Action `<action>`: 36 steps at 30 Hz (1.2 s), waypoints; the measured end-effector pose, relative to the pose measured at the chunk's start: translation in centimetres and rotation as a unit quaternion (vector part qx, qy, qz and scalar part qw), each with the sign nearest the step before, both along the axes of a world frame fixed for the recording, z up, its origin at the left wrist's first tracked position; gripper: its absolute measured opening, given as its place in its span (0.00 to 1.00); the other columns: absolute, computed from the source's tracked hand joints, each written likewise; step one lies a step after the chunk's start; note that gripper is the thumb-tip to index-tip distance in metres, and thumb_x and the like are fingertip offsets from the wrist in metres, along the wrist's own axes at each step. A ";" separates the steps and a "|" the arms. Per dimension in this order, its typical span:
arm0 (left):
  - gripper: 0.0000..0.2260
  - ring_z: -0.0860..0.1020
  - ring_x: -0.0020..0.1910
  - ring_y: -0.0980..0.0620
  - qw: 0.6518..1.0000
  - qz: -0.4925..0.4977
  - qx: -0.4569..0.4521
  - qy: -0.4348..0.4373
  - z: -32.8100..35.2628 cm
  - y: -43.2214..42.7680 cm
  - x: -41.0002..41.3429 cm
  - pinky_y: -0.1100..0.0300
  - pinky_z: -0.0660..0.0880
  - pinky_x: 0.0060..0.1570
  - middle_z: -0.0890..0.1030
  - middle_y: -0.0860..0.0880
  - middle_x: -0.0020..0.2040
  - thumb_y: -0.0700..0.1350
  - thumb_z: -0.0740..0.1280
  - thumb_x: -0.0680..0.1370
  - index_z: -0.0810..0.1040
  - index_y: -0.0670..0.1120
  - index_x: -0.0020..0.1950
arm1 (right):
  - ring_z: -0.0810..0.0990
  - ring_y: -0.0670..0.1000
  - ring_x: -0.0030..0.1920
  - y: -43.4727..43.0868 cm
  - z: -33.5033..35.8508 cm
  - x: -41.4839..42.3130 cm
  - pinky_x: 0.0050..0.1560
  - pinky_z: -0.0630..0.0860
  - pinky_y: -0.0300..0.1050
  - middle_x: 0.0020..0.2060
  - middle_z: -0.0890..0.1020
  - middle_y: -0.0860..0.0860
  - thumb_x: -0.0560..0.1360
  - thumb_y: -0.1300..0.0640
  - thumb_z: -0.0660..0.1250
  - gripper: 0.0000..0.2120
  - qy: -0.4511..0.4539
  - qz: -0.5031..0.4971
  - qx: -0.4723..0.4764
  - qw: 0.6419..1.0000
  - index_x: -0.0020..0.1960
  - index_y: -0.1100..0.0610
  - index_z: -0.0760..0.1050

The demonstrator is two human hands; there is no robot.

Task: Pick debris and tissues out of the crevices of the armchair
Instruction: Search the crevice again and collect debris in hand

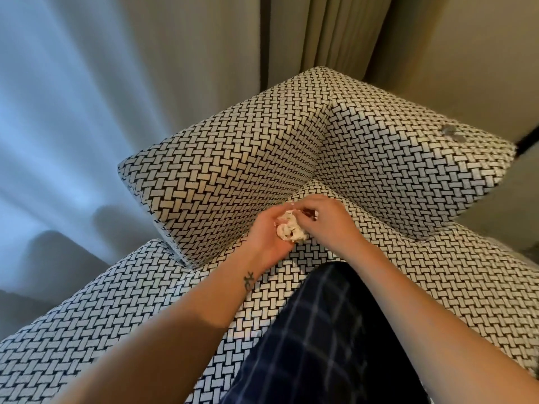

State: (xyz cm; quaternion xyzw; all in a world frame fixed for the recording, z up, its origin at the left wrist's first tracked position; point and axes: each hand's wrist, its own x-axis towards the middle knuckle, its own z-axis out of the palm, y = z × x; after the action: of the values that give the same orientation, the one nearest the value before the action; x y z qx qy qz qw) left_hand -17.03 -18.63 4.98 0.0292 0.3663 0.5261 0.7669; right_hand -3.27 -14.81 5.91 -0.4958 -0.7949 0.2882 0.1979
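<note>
Tissue (290, 230): crumpled white wad, held over the seat's back corner, just before the crevice.
Left hand (268, 237): palm up, fingers curled, cupping the tissue.
Right hand (326, 220): fingers bent, pinching it from above.
Armchair (233, 170): black-and-white woven pattern.
Trouser leg (320, 330): dark check, on the seat.
Curtain (87, 83): pale, behind.

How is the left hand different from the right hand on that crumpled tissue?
The left hand lies palm up under the crumpled tissue, cupping it; the right hand comes from above, palm down, fingers curled onto it. The left wrist has a small dark mark; the right wrist shows none. Both hold the same tissue above the armchair seat, near its back corner.
</note>
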 end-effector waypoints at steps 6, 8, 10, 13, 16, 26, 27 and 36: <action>0.15 0.83 0.49 0.45 0.996 -0.074 0.044 0.003 4.2 1.8 5.9 0.53 0.81 0.51 0.83 0.37 0.57 0.40 0.60 0.84 0.75 0.34 0.68 | 0.75 0.42 0.57 -0.8 4.4 6.0 0.56 0.71 0.32 0.56 0.78 0.43 0.79 0.56 0.69 0.12 0.036 -0.085 0.049 0.995 0.62 0.49 0.80; 0.14 0.84 0.49 0.44 0.994 -0.097 0.056 0.005 5.4 2.0 8.4 0.52 0.84 0.47 0.83 0.36 0.56 0.39 0.59 0.85 0.75 0.35 0.68 | 0.75 0.43 0.59 -1.3 5.6 8.3 0.59 0.73 0.34 0.59 0.78 0.44 0.78 0.57 0.69 0.16 0.056 -0.119 0.057 0.990 0.66 0.48 0.78; 0.14 0.84 0.51 0.42 0.991 -0.116 0.067 0.001 6.2 1.9 11.0 0.50 0.84 0.50 0.83 0.34 0.56 0.39 0.58 0.85 0.75 0.34 0.67 | 0.75 0.43 0.58 -2.1 6.3 10.8 0.53 0.73 0.30 0.61 0.77 0.45 0.79 0.58 0.69 0.18 0.067 -0.146 0.063 0.985 0.68 0.49 0.76; 0.12 0.86 0.47 0.43 0.987 -0.143 0.076 -0.010 6.9 1.5 15.1 0.51 0.85 0.48 0.84 0.34 0.52 0.37 0.59 0.85 0.76 0.33 0.64 | 0.76 0.40 0.55 -3.6 6.6 14.5 0.53 0.73 0.31 0.59 0.78 0.44 0.80 0.54 0.67 0.15 0.078 -0.176 0.085 0.978 0.67 0.49 0.77; 0.12 0.85 0.45 0.44 0.980 -0.182 0.082 -0.004 7.2 1.0 19.8 0.54 0.84 0.45 0.83 0.36 0.49 0.35 0.61 0.83 0.76 0.32 0.64 | 0.73 0.41 0.57 -5.3 6.0 18.6 0.59 0.70 0.37 0.57 0.78 0.42 0.82 0.52 0.64 0.13 0.067 -0.204 0.125 0.969 0.64 0.50 0.79; 0.14 0.83 0.41 0.47 0.939 -0.337 0.063 0.001 3.1 -3.1 39.1 0.60 0.82 0.35 0.81 0.40 0.46 0.40 0.61 0.85 0.74 0.34 0.68 | 0.73 0.45 0.60 -13.2 0.4 35.1 0.65 0.69 0.42 0.57 0.78 0.44 0.84 0.56 0.60 0.13 0.034 -0.358 0.198 0.912 0.64 0.53 0.79; 0.13 0.84 0.41 0.48 0.933 -0.355 0.053 -0.005 2.2 -3.7 41.4 0.60 0.82 0.36 0.82 0.41 0.45 0.42 0.60 0.86 0.76 0.35 0.65 | 0.72 0.45 0.60 -14.2 -0.5 36.9 0.64 0.68 0.41 0.57 0.78 0.46 0.84 0.55 0.60 0.13 0.019 -0.380 0.199 0.903 0.65 0.53 0.78; 0.24 0.81 0.47 0.46 0.855 -0.513 0.002 0.070 -5.6 -7.3 53.9 0.53 0.76 0.51 0.84 0.41 0.46 0.52 0.48 0.88 0.78 0.38 0.58 | 0.74 0.52 0.56 -21.7 -9.2 47.1 0.58 0.65 0.46 0.56 0.78 0.50 0.81 0.59 0.62 0.12 -0.083 -0.494 0.181 0.846 0.63 0.54 0.78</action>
State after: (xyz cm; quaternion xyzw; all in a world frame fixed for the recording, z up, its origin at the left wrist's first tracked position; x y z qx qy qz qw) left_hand 36.84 -25.95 -0.63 0.2511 0.3514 0.0550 0.9002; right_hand 43.79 -36.50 -3.30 -0.8002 -0.4970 -0.0392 0.3334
